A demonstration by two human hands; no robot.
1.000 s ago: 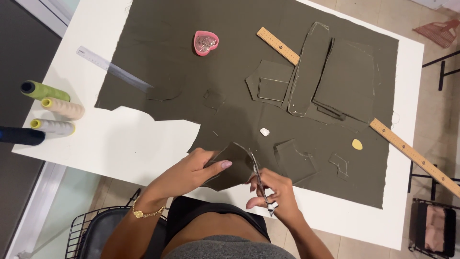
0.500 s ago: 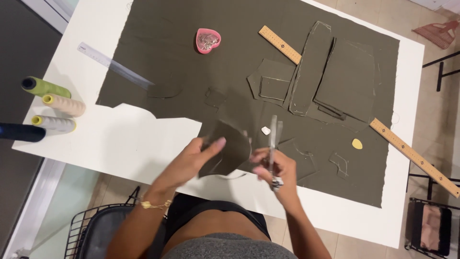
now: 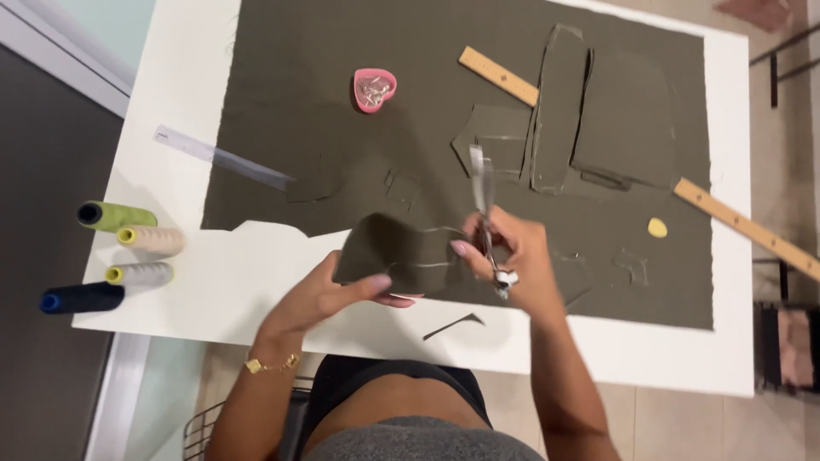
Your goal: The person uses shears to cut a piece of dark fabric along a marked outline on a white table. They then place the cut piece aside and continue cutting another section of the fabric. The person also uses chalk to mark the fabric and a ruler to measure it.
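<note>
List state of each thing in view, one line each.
Left hand: holds the cut piece by its lower edge.
Right hand: holds the scissors, touches the piece.
Scissors: blades up, look shut.
Cut piece: lifted off the table, curved.
Fabric sheet: flat, with cut-outs.
Heart dish: open, holds pins.
Spools: lying on their sides.
Wooden ruler: flat, partly under fabric pieces.

Large olive-green fabric sheet (image 3: 342, 111) over white table (image 3: 171, 290). Pink heart-shaped dish (image 3: 374, 89), far. Tan wooden ruler (image 3: 743, 226), right. Clear plastic ruler (image 3: 218, 158), left. 4 thread cones, left: green (image 3: 120, 216), cream (image 3: 154, 240), grey (image 3: 143, 273), navy (image 3: 84, 298). Small yellow chalk piece (image 3: 657, 227), right. Olive cut fabric piece (image 3: 397, 254), silver scissors (image 3: 484, 192), near.
</note>
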